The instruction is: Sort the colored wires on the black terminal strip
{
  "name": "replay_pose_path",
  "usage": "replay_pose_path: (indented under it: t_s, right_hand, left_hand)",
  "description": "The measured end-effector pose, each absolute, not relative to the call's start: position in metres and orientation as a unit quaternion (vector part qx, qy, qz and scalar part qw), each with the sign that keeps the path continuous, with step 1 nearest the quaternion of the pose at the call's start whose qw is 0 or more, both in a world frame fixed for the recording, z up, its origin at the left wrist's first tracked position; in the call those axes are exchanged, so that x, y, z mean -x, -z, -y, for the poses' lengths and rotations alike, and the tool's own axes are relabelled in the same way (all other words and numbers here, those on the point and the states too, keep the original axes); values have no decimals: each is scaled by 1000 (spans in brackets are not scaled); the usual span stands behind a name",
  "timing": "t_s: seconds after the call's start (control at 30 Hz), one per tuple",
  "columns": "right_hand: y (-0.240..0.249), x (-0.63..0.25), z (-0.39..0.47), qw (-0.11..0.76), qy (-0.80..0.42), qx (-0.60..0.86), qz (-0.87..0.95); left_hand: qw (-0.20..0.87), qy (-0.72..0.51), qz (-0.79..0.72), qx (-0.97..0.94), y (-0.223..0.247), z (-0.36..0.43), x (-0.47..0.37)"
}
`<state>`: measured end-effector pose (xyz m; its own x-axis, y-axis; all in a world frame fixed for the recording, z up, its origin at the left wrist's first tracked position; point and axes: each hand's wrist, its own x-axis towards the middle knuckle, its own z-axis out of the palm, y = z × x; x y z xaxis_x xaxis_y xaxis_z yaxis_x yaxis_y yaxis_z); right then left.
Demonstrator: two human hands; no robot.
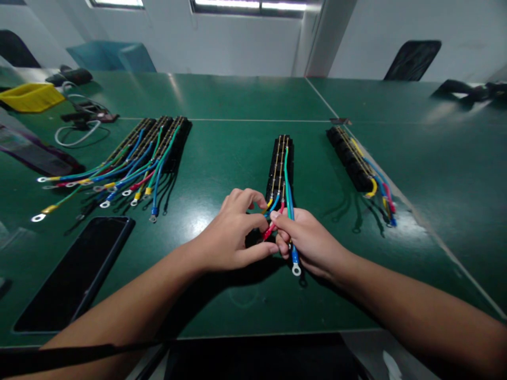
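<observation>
A black terminal strip lies on the green table, its coloured wires running toward me. My right hand is closed around the wires near their ends; a blue wire with a ring lug sticks out below the fingers. At the left of these wires is my left hand, thumb and fingers curved and apart. Between the two hands shows a red wire, its lower end by my left fingertips. Whether the left fingers touch it is hard to tell.
Several wired strips lie at the left, another strip at the right. A phone rests at the near left. Farther back are a yellow container, a white cable and a plastic packet.
</observation>
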<state>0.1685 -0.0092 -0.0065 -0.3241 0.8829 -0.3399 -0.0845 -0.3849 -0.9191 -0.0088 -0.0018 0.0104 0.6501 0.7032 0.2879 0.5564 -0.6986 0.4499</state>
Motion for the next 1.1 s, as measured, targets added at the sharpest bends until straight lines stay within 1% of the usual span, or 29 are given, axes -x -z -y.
replay_pose_path:
  t_s: [0.13, 0.23, 0.33, 0.43, 0.53, 0.7, 0.77, 1.0, 1.1]
  right_hand:
    - [7, -170, 8, 343, -672, 476, 452]
    - [7, -169, 9, 345, -663, 485, 454]
    - [6, -168, 10, 344, -655, 492, 459]
    - [5, -167, 10, 339, -651, 501, 458]
    - [5, -167, 9, 329, -651, 510, 457]
    - [6, -168, 5, 307, -671, 485, 469]
    - [6, -170, 4, 300, -678, 478, 472]
    - [6, -174, 2, 295, -664, 488, 483]
    - [7, -175, 1, 294, -666, 481, 489]
  left_hand:
    - [116, -232, -347, -901, -9, 3, 11]
    - [48, -233, -350, -906, -10, 4, 11]
    - [-14, -203, -348, -915, -11, 4, 11]
    - [-32, -178, -337, -924, -10, 4, 9]
    - [-4, -161, -338, -927, -7, 4, 8]
    - [120, -136, -360, -915, -9, 6, 8]
    - [154, -138, -362, -909, -11, 6, 8]
    - [213, -191, -427, -858, -12, 6, 7]
    - [207, -185, -420, -864, -11, 6, 7]
